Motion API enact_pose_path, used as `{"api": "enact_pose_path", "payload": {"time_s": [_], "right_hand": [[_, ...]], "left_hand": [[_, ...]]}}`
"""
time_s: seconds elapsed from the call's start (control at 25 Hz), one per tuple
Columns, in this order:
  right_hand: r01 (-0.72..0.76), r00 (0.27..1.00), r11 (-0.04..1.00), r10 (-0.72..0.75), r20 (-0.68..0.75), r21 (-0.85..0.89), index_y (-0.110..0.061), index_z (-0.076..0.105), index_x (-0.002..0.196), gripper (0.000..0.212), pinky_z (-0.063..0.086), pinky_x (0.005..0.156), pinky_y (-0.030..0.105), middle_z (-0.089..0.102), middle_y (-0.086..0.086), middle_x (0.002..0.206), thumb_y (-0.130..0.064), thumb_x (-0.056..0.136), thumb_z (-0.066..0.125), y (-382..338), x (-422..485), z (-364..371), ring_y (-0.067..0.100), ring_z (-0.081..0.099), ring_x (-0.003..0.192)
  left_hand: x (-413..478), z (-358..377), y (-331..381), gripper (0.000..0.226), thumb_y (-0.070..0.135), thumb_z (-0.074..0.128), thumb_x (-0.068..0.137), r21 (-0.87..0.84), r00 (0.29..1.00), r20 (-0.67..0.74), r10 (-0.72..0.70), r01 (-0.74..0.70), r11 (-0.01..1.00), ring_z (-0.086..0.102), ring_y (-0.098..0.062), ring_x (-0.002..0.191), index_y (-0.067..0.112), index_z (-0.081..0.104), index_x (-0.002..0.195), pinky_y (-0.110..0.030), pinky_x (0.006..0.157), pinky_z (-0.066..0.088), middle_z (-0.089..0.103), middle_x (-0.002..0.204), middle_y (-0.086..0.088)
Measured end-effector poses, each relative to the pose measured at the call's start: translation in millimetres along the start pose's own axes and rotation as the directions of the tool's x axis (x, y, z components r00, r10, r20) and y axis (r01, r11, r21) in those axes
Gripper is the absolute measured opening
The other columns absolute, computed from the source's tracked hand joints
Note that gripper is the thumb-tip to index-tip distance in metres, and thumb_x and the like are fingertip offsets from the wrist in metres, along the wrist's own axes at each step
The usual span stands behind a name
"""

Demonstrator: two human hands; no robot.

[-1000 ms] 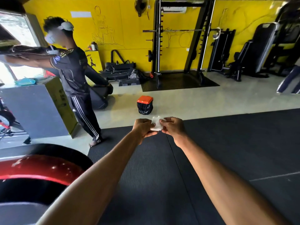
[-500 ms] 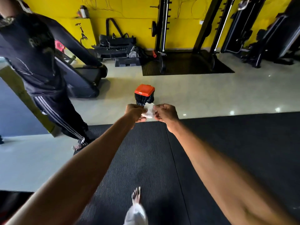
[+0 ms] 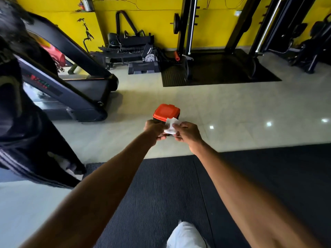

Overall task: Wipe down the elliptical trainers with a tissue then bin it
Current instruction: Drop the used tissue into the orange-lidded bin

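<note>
Between the two hands, out at full arm's reach: small white paper tissue [image 3: 171, 127], thin, soft and crumpled, edges creased and folded over. Pinched from both sides: left hand [image 3: 155, 128] with fingers curled against its left edge, right hand [image 3: 188, 134] with thumb and fingertips nipping its right edge. Hands close together, joined only through the tissue.

Just beyond the hands, partly hidden behind the left one: small bin with a squarish orange plastic lid [image 3: 166, 111], rounded corners, smooth, lid lying flat on top; dark body below barely seen. Standing on pale glossy tiled floor [image 3: 232, 113], bright with spots of reflected light to the right of the hands.

Below the forearms: black ribbed rubber mat [image 3: 157, 194], fine parallel grooves, one seam running along it. Under the right forearm, at the lower edge: white cloth-covered leg [image 3: 186, 235], blurred.

Left of the hands, close by: another person in dark clothes with white side stripes [image 3: 26, 131], blurred, overlapping a dark grey treadmill [image 3: 80, 97] with sloping uprights.

Far beyond the hands: yellow painted wall [image 3: 152, 18], tall black steel rack [image 3: 188, 33] on a dark square mat [image 3: 223, 74], benches and loose gear along the foot of the wall.
</note>
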State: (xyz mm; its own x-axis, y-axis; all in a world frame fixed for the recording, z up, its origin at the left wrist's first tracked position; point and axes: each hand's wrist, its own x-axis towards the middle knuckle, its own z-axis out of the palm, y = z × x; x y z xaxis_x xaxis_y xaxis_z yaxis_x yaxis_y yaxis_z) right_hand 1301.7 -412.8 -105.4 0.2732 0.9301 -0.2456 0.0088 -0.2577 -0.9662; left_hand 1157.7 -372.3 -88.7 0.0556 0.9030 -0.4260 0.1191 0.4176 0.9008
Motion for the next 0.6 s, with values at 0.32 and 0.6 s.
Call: {"api": "enact_pose_path", "payload": {"time_s": [0.32,0.6], "right_hand": [[-0.079,0.988,0.974,0.048,-0.147,-0.213,-0.020,0.072,0.075,0.004,0.062,0.075,0.052,0.076,0.010,0.089,-0.023,0.077,0.074,15.4,332.1,16.2,0.032,0.074,0.083],[-0.247,0.964,0.909,0.195,-0.181,-0.337,-0.015,0.072,0.082,0.024,0.061,0.078,0.048,0.076,0.007,0.087,-0.036,0.074,0.064,57.3,556.4,47.2,0.030,0.073,0.078]], "left_hand": [[312.2,29.1,36.6,0.012,0.000,0.069,0.089,0.103,0.991,-0.065,-0.113,0.119,0.988,0.063,-0.018,0.065,0.011,0.065,0.091,-0.027,0.061,0.050,0.066,0.077,-0.006],[554.3,28.9,4.8,0.026,0.005,0.084,0.080,0.270,0.957,-0.173,-0.232,0.273,0.923,0.059,-0.020,0.067,0.006,0.071,0.102,-0.032,0.060,0.057,0.065,0.077,-0.011]]}}
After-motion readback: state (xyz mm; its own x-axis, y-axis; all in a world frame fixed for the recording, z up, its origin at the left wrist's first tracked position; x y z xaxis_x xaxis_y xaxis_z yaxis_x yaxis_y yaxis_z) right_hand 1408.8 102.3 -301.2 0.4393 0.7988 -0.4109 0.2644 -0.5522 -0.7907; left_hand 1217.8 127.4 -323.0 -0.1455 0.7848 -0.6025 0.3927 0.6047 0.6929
